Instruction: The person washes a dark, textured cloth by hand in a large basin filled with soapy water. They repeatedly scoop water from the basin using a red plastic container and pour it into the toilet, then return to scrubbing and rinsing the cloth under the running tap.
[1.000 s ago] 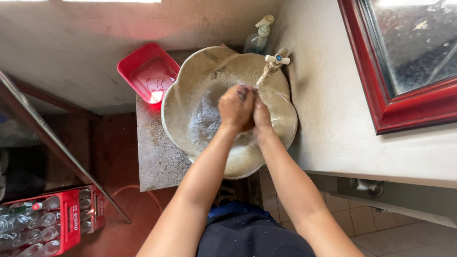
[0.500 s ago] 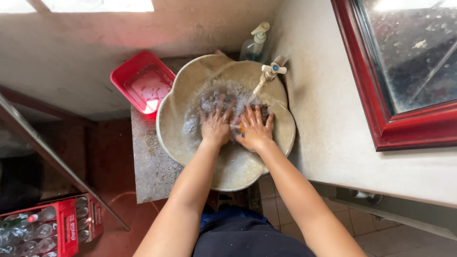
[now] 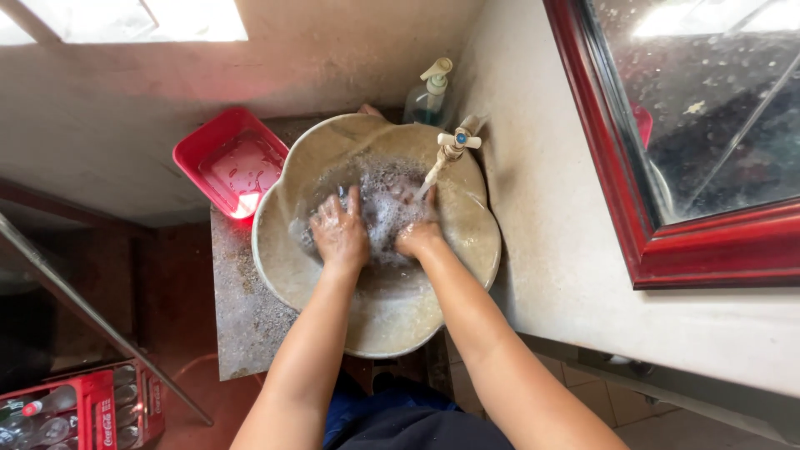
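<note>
A tan, scallop-edged stone basin (image 3: 467, 275) holds soapy, foamy water. My left hand (image 3: 337, 233) lies flat in the foam with its fingers spread, wet and soapy. Beside it, my right hand (image 3: 417, 235) reaches under the stream of water falling from the tap (image 3: 454, 146), fingers bent down into the suds; what it touches is hidden by foam. A pump soap bottle (image 3: 429, 92) stands behind the basin rim.
A red plastic tray (image 3: 229, 158) sits left of the basin on a rough stone slab (image 3: 246, 308). A red-framed mirror (image 3: 692, 142) hangs on the wall at right. A red crate of bottles (image 3: 75, 412) stands on the floor at lower left.
My hands were clasped together over the basin; they have parted and dropped into the foamy water, the left going left and flat, the right under the tap stream.
</note>
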